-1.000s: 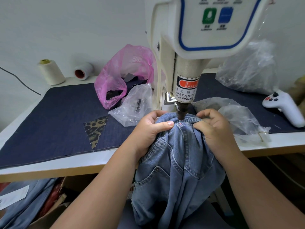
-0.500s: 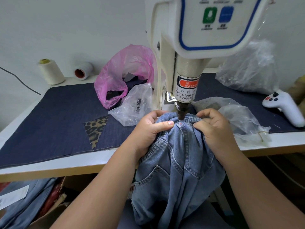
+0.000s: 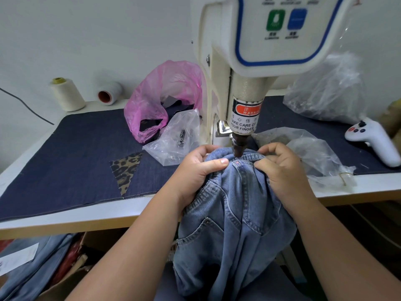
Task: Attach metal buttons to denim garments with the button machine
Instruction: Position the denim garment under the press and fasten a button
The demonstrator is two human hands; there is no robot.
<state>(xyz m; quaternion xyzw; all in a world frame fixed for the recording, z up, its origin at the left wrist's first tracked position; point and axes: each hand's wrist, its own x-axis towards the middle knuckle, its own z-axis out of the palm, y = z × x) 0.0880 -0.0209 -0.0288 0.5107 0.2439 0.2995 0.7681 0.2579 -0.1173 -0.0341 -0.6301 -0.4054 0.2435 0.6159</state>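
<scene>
The table (image 3: 65,216) carries a dark blue cloth (image 3: 71,157) that covers most of its top, with a leopard patch (image 3: 124,170) sewn near the front edge. The button machine (image 3: 256,51) stands at the back middle of the tabletop, and its dark punch (image 3: 238,146) points down onto the waistband of the jeans (image 3: 234,224). The jeans hang over the front edge of the table, under the machine, and fall toward the person's lap; one back pocket is visible. The left hand (image 3: 195,170) grips the bunched waistband just left of the punch, with the thumb lying flat on top of the denim and the fingers curled behind it. The right hand (image 3: 282,168) grips the waistband just right of the punch, all its fingers curled tight into the fabric. A big clear bag (image 3: 325,92) lies at the back right corner, and a pink bag (image 3: 165,96) lies left of the machine. A small clear bag (image 3: 175,140) with metal parts inside touches the pink one. Another clear bag (image 3: 308,153) lies behind the right hand. A white controller (image 3: 375,142) rests near the right edge. Two thread cones, one upright (image 3: 67,94) and one on its side (image 3: 109,93), stand at the back left.
</scene>
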